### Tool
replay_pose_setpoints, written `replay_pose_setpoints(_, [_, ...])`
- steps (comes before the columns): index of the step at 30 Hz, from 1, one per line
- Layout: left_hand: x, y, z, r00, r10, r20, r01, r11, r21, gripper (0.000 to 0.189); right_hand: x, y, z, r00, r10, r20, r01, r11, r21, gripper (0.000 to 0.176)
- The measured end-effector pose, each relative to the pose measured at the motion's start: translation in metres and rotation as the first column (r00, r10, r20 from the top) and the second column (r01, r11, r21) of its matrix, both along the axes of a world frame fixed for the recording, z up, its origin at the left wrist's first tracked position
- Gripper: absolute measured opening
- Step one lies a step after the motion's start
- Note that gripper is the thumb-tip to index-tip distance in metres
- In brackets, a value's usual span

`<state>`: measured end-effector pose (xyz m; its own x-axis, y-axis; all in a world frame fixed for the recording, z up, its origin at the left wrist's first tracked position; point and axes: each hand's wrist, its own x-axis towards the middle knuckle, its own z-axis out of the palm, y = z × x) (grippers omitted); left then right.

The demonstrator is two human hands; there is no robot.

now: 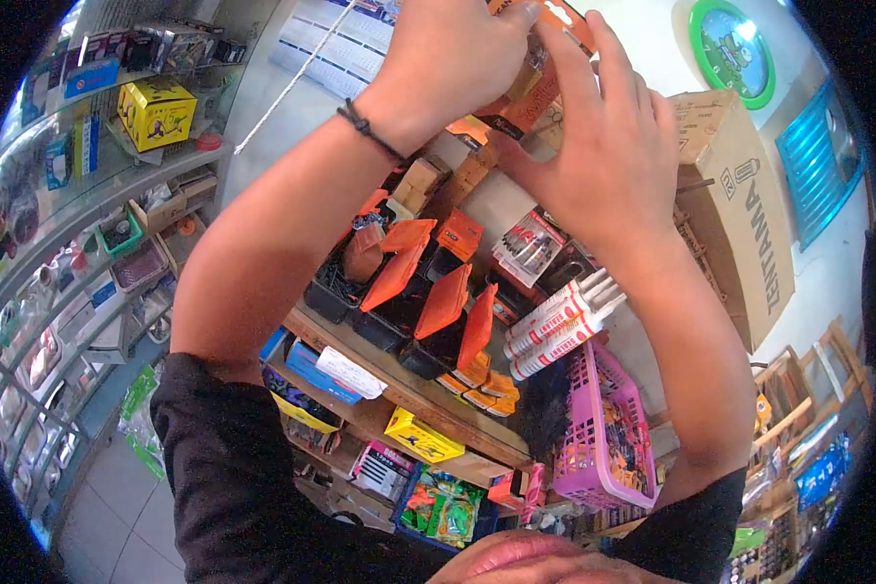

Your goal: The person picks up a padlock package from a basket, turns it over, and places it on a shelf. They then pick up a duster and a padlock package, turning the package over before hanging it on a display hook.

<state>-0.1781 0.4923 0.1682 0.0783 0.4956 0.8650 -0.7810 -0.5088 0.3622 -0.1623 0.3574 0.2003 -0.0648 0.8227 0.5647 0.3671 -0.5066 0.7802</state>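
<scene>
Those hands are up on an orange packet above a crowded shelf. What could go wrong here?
1. The left hand grips the orange packet while the right hand only lies spread against it; it could slip and drop onto the orange-lidded boxes below.
2. The sealant tubes jut out above the pink basket, near the right forearm; a nudge might knock them loose.

Wooden shelf (414, 391); orange-lidded black cases (436, 313), sealant tubes (555, 326) on it

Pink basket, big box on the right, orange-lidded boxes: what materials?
Pink basket: moulded plastic, likely; open lattice walls, uniform colour.
Big box: cardboard, matte brown, printed lettering, folded edges.
Orange-lidded boxes: probably hard plastic; smooth, slightly glossy lids, dark bases.
</scene>
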Motion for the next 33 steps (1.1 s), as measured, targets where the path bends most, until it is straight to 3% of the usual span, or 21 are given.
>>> replay_pose_setpoints(3, [0.013,0.006,0.001,1.0,0.021,0.004,-0.021,1.0,0.022,0.019,0.011,0.002,0.0,0.996,0.087,0.033,-0.087,0.996,-0.003,0.075])
replay_pose_setpoints(6, [0.018,0.011,0.004,0.998,0.056,-0.004,-0.056,0.998,0.035,0.02,0.007,0.004,0.003,1.0,0.01,0.021,-0.01,1.0,0.005,0.078])
replay_pose_setpoints(13, [0.016,0.012,0.008,0.991,0.103,-0.081,-0.1,0.994,0.043,0.02,0.008,0.007,0.006,0.998,0.06,0.029,-0.06,0.998,0.001,0.081])
replay_pose_setpoints(15, [0.017,0.016,0.01,0.99,0.102,-0.102,-0.095,0.993,0.068,0.021,0.0,0.01,0.007,0.995,-0.097,0.008,0.097,0.995,0.026,0.081])
replay_pose_setpoints(16, [0.016,0.018,0.011,0.987,0.103,-0.12,-0.092,0.991,0.095,0.021,0.0,0.009,0.009,0.995,-0.095,0.006,0.095,0.995,0.026,0.081])
replay_pose_setpoints(19, [0.013,0.022,0.013,0.989,0.04,-0.141,-0.025,0.994,0.111,0.022,-0.005,0.009,0.018,0.994,0.009,-0.107,-0.015,0.998,-0.054,0.082])
replay_pose_setpoints(21, [0.001,0.018,0.014,0.976,0.028,-0.215,-0.007,0.995,0.098,0.023,-0.025,0.011,0.024,0.911,-0.171,-0.374,0.14,0.984,-0.109,0.085])
replay_pose_setpoints(22, [-0.004,0.017,0.014,0.957,0.017,-0.289,0.008,0.996,0.085,0.023,-0.021,0.011,0.022,0.912,-0.171,-0.373,0.14,0.984,-0.108,0.085])
replay_pose_setpoints(24, [-0.009,0.019,0.013,0.93,0.021,-0.367,0.016,0.995,0.099,0.023,-0.005,0.011,0.012,0.971,-0.038,-0.238,0.022,0.997,-0.068,0.069])
replay_pose_setpoints(27, [-0.008,0.022,0.007,0.892,0.017,-0.452,0.036,0.994,0.108,0.024,0.008,0.009,0.006,0.99,0.012,-0.143,-0.018,0.999,-0.037,0.07])
replay_pose_setpoints(31, [0.011,0.029,-0.012,0.893,-0.046,-0.447,0.098,0.991,0.095,0.026,0.016,0.015,-0.009,0.99,-0.028,-0.141,0.02,0.998,-0.055,0.072])
replay_pose_setpoints(33, [0.025,0.032,-0.019,0.879,-0.01,-0.477,0.071,0.991,0.11,0.026,0.02,0.019,-0.015,0.993,-0.116,-0.033,0.114,0.992,-0.057,0.072])
